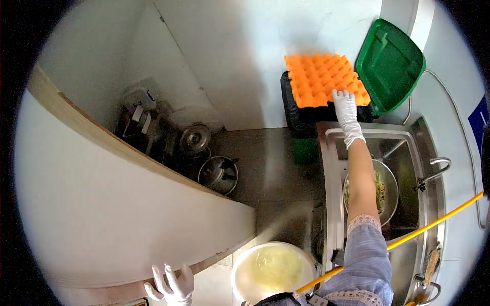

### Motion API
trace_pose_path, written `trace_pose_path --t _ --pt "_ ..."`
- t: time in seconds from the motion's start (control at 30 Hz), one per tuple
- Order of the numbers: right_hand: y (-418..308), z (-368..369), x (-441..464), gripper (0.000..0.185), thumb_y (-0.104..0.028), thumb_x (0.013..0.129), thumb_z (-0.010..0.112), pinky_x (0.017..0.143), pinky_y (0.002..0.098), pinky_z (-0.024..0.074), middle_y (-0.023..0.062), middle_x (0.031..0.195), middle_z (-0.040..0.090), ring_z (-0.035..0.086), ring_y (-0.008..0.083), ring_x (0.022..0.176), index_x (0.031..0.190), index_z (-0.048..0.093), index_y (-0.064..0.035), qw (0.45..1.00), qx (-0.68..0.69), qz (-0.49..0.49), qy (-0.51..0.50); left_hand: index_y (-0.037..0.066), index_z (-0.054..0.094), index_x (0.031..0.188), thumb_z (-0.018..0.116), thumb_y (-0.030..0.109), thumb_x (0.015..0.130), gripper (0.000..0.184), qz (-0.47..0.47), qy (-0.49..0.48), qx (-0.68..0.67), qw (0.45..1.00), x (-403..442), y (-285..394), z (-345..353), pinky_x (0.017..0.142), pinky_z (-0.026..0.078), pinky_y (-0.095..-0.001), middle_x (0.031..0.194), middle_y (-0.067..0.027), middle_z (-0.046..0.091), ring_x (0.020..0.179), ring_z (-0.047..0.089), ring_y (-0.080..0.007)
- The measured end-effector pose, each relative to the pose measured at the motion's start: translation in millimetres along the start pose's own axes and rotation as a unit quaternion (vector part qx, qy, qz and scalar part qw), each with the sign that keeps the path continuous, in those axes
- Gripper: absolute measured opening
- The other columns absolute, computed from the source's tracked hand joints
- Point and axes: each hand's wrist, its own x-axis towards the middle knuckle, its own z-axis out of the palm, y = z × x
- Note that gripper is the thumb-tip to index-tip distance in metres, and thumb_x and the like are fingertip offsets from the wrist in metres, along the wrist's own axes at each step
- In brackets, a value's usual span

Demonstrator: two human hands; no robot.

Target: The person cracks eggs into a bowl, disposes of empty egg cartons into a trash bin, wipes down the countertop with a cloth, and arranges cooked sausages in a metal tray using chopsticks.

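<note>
An orange egg tray (324, 79) with a bumpy surface lies tilted over a bin lined with a black bag (291, 104). My right hand (345, 104), in a white glove, is stretched out to the tray's lower right edge, its fingers closed on that edge. The bin's green lid (390, 66) stands open just to the right of the tray. My left hand (173, 286), also gloved in white, is at the lower left near the edge of a pale partition, fingers spread and nothing in it.
Below my right arm a steel sink (331, 178) holds a bowl (392, 186) of food scraps. A faucet (440, 162) and a yellow pole (436, 222) are at the right. A white basin (240, 278) of yellowish liquid stands at the bottom. Pots (218, 175) sit left of centre.
</note>
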Motion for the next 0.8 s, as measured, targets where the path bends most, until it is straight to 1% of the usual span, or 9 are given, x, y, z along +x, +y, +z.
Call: trace_pose_path --t 0.13,0.17,0.23,0.3,0.43,0.5,0.6,0.7,0.8 --pt "-32.2 47.6 -8.6 0.021 -0.014 0.078 0.055 0.076 0.0392 0.041 0.0036 0.079 0.063 0.057 0.023 0.084 0.099 0.053 -0.0127 0.984 -0.008 -0.111 -0.14 0.002 0.046 0.122 0.063 0.015 0.076 0.051 -0.053 0.001 -0.007 0.999 -1.3 3.8 0.9 0.101 0.023 -0.0543 0.121 -0.0219 0.048 0.12 0.039 -0.0336" --pt "-34.6 49.5 -7.2 0.021 -0.014 0.078 0.055 0.076 0.0392 0.041 0.0036 0.079 0.063 0.057 0.023 0.084 0.099 0.053 -0.0127 0.984 -0.004 -0.113 -0.14 0.002 0.045 0.123 0.062 0.016 0.077 0.051 -0.054 -0.006 0.003 0.999 -2.8 3.1 0.5 0.101 0.022 -0.0547 0.12 -0.0216 0.048 0.12 0.039 -0.0339" --pt "-32.9 45.1 -4.2 0.017 -0.013 0.08 0.053 0.08 0.0417 0.04 0.0065 0.086 0.065 0.057 0.0257 0.089 0.097 0.054 -0.0114 0.986 0.017 -0.025 -0.162 0.002 0.044 0.124 0.061 0.019 0.08 0.05 -0.048 -0.008 0.011 0.999 -0.1 2.6 0.5 0.101 0.022 -0.0548 0.12 -0.0215 0.048 0.12 0.04 -0.0335" --pt "-26.7 36.6 2.0 0.018 -0.012 0.081 0.053 0.079 0.0417 0.0408 0.0072 0.084 0.065 0.058 0.0257 0.087 0.099 0.053 -0.0097 0.995 0.015 -0.008 -0.099 0.002 0.043 0.125 0.058 0.025 0.084 0.049 -0.039 -0.005 0.015 0.999 1.7 2.1 -0.9 0.102 0.02 -0.0552 0.121 -0.0211 0.047 0.119 0.04 -0.0327" --pt "-34.2 58.8 -5.8 0.016 -0.013 0.081 0.053 0.075 0.0408 0.0418 0.0079 0.083 0.064 0.059 0.0262 0.081 0.097 0.054 -0.0117 0.979 0.049 -0.085 -0.181 0.002 0.042 0.127 0.058 0.025 0.084 0.052 -0.028 -0.013 0.019 0.999 -7.2 -0.2 0.6 0.101 0.021 -0.0557 0.122 -0.0208 0.045 0.119 0.041 -0.0336" --pt "-37.3 52.0 -6.6 0.015 -0.013 0.08 0.053 0.075 0.0407 0.0417 0.0075 0.083 0.064 0.059 0.0257 0.084 0.095 0.055 -0.0128 0.978 0.069 -0.048 -0.193 0.002 0.042 0.127 0.058 0.026 0.084 0.052 -0.031 -0.013 0.011 0.999 -5.5 -0.6 0.6 0.101 0.021 -0.0556 0.122 -0.0209 0.045 0.119 0.041 -0.0336" --pt "-30.1 45.5 -4.7 0.015 -0.012 0.082 0.052 0.078 0.0407 0.0416 0.0067 0.083 0.064 0.058 0.0255 0.09 0.096 0.057 -0.0134 0.994 0.034 -0.016 -0.103 0.001 0.042 0.126 0.058 0.026 0.084 0.051 -0.033 -0.017 0.004 0.999 -5.2 0.1 -0.3 0.102 0.021 -0.0554 0.122 -0.0211 0.045 0.119 0.041 -0.0335" --pt "-29.1 41.5 -6.4 0.015 -0.01 0.081 0.051 0.078 0.041 0.0408 0.0063 0.081 0.065 0.058 0.0253 0.088 0.096 0.054 -0.0108 0.979 0.051 -0.075 -0.182 0.0 0.041 0.126 0.057 0.026 0.084 0.051 -0.04 -0.019 0.003 0.999 -1.8 1.7 -1.0 0.102 0.019 -0.0551 0.123 -0.0217 0.045 0.12 0.04 -0.0334" --pt "-23.0 37.8 -10.0 0.015 -0.011 0.082 0.051 0.078 0.0416 0.0412 0.007 0.081 0.065 0.059 0.0247 0.087 0.096 0.056 -0.012 0.986 0.06 -0.02 -0.154 0.0 0.041 0.125 0.057 0.026 0.084 0.051 -0.036 -0.02 -0.001 0.999 -4.2 1.1 1.9 0.102 0.018 -0.055 0.124 -0.0226 0.045 0.122 0.037 -0.0336"
